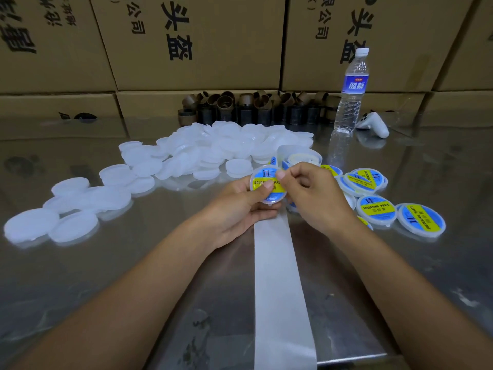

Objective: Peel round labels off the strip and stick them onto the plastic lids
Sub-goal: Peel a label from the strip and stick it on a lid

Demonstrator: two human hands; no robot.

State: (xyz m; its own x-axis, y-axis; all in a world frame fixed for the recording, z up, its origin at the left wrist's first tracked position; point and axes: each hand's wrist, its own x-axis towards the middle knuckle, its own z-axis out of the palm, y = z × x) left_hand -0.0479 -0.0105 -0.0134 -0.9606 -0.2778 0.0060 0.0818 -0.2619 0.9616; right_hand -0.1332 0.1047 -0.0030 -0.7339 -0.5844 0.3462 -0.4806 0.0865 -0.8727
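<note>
1. Nearest the person, the bare backing strip (280, 289) is lying flat along the steel table (106, 289). It is trailing off the near edge, probably so that spent liner is feeding out from under the work.
2. Both forearms are reaching forward and converging over the strip's far end, with the wrists lifted off the table.
3. The left hand (237, 212) is gripping a lid (269, 202), with its fingers cupping underneath and the thumb pressing across the yellow band of the label (260, 180). It is tilting the lid's face up toward the eyes, likely so that centring can be judged.
4. The right hand (312, 193) is curling in from the side, with thumb and forefinger pinching the label's upper right edge at the lid's rim. It appears to be laying that edge down. Whether the edge is already stuck, I cannot tell.
5. Just beyond the fingers, the label roll (298, 156) is sitting on the table, close by for the next peel.
6. The finished lids (376, 209) are lying in a loose cluster to the right, and the blank lids (208, 148) are heaping to the left and beyond. Each group is lying on the side of the hand that seems to be serving it.
7. Farthest off, cardboard cores (253, 105), a water bottle (350, 89) and a white controller (373, 125) are standing before stacked cardboard boxes (186, 41).
</note>
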